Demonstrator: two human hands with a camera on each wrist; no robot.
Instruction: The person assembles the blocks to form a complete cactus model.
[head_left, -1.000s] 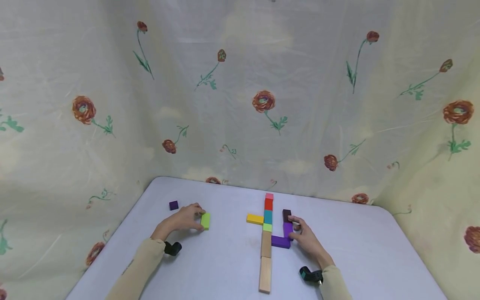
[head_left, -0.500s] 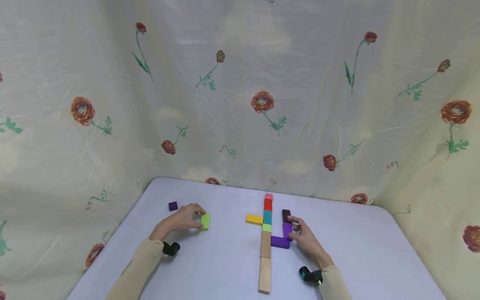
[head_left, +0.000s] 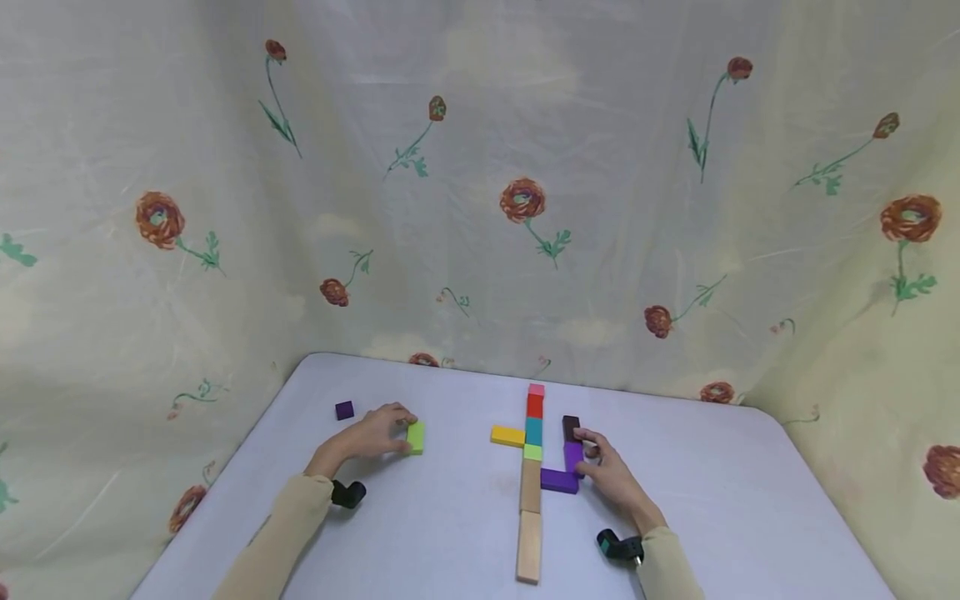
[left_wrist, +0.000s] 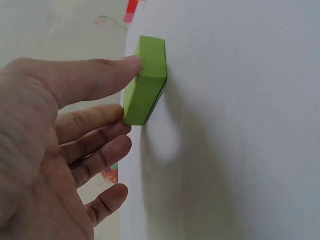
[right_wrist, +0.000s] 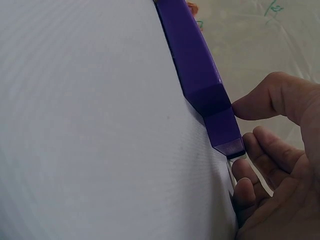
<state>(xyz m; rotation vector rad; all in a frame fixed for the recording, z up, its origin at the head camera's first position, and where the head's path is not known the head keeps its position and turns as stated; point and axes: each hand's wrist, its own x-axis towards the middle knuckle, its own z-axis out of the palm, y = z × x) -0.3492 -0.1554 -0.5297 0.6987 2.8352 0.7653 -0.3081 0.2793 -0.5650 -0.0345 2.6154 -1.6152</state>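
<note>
My left hand (head_left: pixel 378 432) pinches a lime green block (head_left: pixel 416 437) between thumb and fingers, left of the block layout. In the left wrist view, the thumb lies on one side of this block (left_wrist: pixel 145 95) and a fingertip is at its lower end. On the right side of the layout, my right hand (head_left: pixel 611 475) grips a purple block (head_left: pixel 572 458), thumb at its near end, fingers by the dark brown block (head_left: pixel 571 426) beyond it. A second purple block (head_left: pixel 558 481) lies crosswise at its near end. The right wrist view shows the thumb touching the purple surface (right_wrist: pixel 222 127).
Pink (head_left: pixel 536 389), red (head_left: pixel 534 406), teal (head_left: pixel 533 431) and small green (head_left: pixel 532 452) blocks form a column with two wooden blocks (head_left: pixel 530 486). A yellow block (head_left: pixel 507 436) sticks out leftward. One dark purple cube (head_left: pixel 344 410) sits at the table's left. Flowered cloth surrounds the table (head_left: pixel 450 533).
My left hand has shifted slightly rightward and away from me with the lime green block. The right hand stays in place at the purple block.
</note>
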